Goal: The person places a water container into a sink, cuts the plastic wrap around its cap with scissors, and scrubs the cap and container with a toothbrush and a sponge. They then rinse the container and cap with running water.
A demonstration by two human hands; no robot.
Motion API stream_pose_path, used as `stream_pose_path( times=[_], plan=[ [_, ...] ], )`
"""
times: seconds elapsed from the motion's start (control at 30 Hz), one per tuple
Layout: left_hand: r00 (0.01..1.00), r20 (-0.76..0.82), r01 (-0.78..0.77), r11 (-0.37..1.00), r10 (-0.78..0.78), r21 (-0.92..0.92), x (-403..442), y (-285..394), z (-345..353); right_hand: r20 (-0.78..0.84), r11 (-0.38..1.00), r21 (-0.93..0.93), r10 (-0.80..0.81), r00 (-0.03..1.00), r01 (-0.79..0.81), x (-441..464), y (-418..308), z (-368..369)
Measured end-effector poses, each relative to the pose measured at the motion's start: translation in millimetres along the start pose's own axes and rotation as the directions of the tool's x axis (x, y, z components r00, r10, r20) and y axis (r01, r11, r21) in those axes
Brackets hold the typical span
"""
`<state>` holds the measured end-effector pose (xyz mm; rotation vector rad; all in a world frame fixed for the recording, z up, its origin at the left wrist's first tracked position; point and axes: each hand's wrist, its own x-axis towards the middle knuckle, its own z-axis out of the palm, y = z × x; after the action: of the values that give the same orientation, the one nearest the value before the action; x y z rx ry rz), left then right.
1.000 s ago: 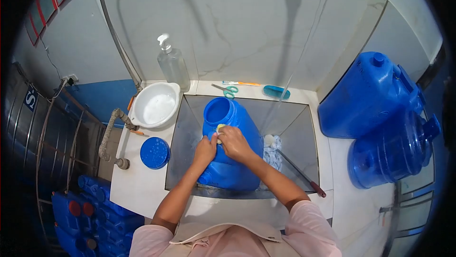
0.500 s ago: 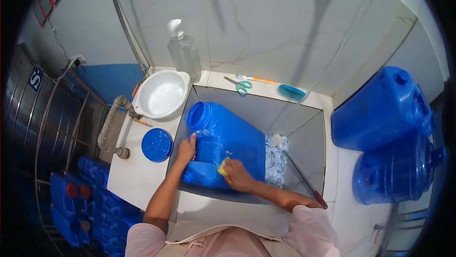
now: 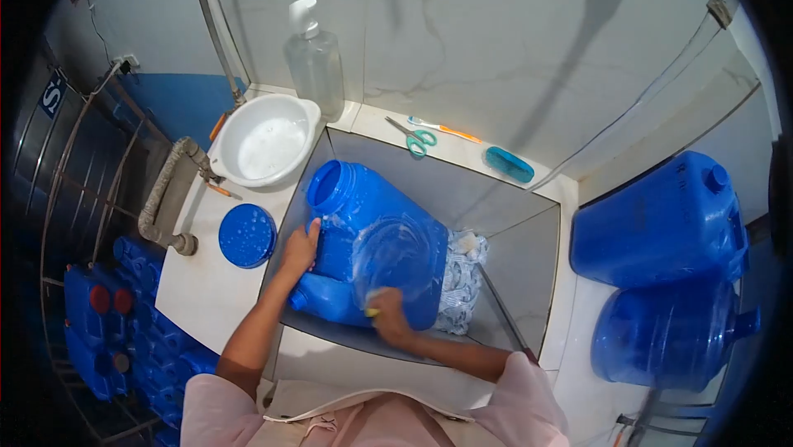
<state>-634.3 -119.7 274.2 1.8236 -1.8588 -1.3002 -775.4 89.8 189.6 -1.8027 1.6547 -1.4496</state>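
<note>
A big blue jerrycan (image 3: 396, 207) lies on its side in the grey sink basin, its wide uncapped mouth pointing to the upper left. White suds are smeared in curved streaks over its upper face. My left hand (image 3: 301, 247) is closed around the can's handle area, thumb up; some fingers are hidden. Low on the can's soapy side, my right hand (image 3: 391, 320) presses a yellow sponge (image 3: 373, 310), largely covered by the fingers. Beside the basin, a round blue lid (image 3: 247, 235) with foam drops lies on the white counter.
Left of the basin stands a white bowl (image 3: 306, 145) of suds, with a clear pump bottle (image 3: 315, 75) behind. Scissors (image 3: 420, 141), a toothbrush (image 3: 446, 130) and a teal brush (image 3: 509, 164) line the back ledge. Striped cloth (image 3: 459, 298) and a dark rod (image 3: 505, 306) occupy the basin's right.
My right hand has moved the sponge over the can's side, where broad swirls of foam now show. The left hand keeps its hold. The whole view has shifted slightly.
</note>
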Motion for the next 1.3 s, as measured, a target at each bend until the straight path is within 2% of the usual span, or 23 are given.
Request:
stream_pose_path(
  times=[0.03,0.1,0.17,0.2,0.23,0.3,0.33,0.4,0.47,0.53,0.6,0.67,0.73,0.8,0.83,0.87,0.93,0.97,1.07,1.13,1.2,1.27,1.3],
  plan=[
    [1.000,-0.005,-0.013,1.000,0.013,-0.001,-2,-1,0,0.117,0.989,-0.012,-0.143,0.983,0.146,34,-19,-3],
    [0.999,-0.033,0.009,1.000,-0.009,0.011,1,-1,-1,0.024,0.952,-0.266,-0.153,0.988,0.154,88,18,8],
    [1.000,-0.016,0.013,1.000,-0.013,0.003,4,-1,-2,-0.200,0.914,-0.376,0.081,0.977,-0.152,138,84,-6],
    [1.000,0.007,0.022,1.000,-0.022,-0.005,4,-2,-1,-0.249,0.924,-0.014,0.367,0.896,-0.382,130,111,-20],
    [1.000,0.013,0.026,1.000,-0.026,-0.002,1,-3,0,-0.190,0.760,0.350,0.630,0.753,-0.548,119,138,-36],
    [1.000,-0.012,0.022,1.000,-0.022,-0.001,1,4,-2,-0.337,0.831,-0.258,0.399,0.852,-0.492,33,187,-52],
    [1.000,-0.014,0.019,1.000,-0.019,-0.003,2,5,-3,-0.172,0.770,0.073,0.636,0.752,-0.634,-14,199,-53],
    [0.999,-0.022,0.031,0.999,-0.030,0.014,2,4,-2,-0.240,0.561,-0.434,0.682,0.691,-0.705,-93,166,-9],
    [0.999,0.000,0.037,0.999,-0.037,-0.003,4,3,0,0.021,0.829,-0.479,0.339,0.941,-0.288,-115,102,13],
    [0.999,0.014,0.029,0.999,-0.029,-0.023,3,1,0,0.222,0.917,-0.269,0.356,0.908,-0.293,-13,-13,-10],
    [1.000,0.005,0.020,1.000,-0.020,-0.024,3,-1,-1,0.169,0.968,-0.232,-0.060,0.984,0.099,68,-33,-13],
    [1.000,-0.016,0.009,1.000,-0.009,-0.012,5,-3,0,-0.034,0.918,-0.374,-0.153,0.988,0.130,139,3,-7],
    [1.000,-0.016,0.008,1.000,-0.008,-0.002,5,-3,2,-0.200,0.944,-0.309,0.056,0.978,-0.117,183,77,-9],
    [1.000,-0.022,-0.005,1.000,0.005,-0.002,4,-3,0,-0.120,0.853,0.007,0.519,0.846,-0.522,150,192,-19],
    [1.000,-0.028,-0.011,1.000,0.011,0.001,3,-3,0,-0.190,0.804,-0.411,0.385,0.903,-0.429,117,199,-38],
    [0.998,-0.063,-0.020,1.000,0.022,0.022,1,-4,2,-0.241,0.766,-0.270,0.533,0.811,-0.583,86,193,-53],
    [0.995,-0.097,-0.034,0.999,0.038,0.041,4,-2,-2,-0.426,0.659,-0.343,0.526,0.736,-0.669,11,190,-28],
    [0.998,-0.061,-0.001,1.000,0.002,0.016,5,-1,-3,-0.307,0.611,-0.274,0.677,0.669,-0.743,8,152,-26],
    [0.998,0.015,0.055,0.998,-0.055,-0.044,-17,19,-1,-0.111,0.763,-0.241,0.593,0.798,-0.600,14,47,3],
    [0.967,0.006,-0.254,0.967,0.254,-0.003,-29,25,3,-0.206,0.894,-0.383,0.166,0.964,-0.235,85,4,-19],
    [0.945,0.005,-0.328,0.944,0.328,0.038,-47,34,7,-0.229,0.862,-0.462,0.108,0.968,-0.206,158,-22,-70],
    [0.925,0.149,-0.367,0.924,0.350,0.106,-67,45,2,-0.070,0.963,0.088,0.263,0.962,-0.256,190,-11,-119],
    [0.924,0.151,-0.369,0.923,0.351,0.110,-73,49,0,0.021,0.911,0.181,0.374,0.927,-0.372,196,-10,-137]
  ],
)
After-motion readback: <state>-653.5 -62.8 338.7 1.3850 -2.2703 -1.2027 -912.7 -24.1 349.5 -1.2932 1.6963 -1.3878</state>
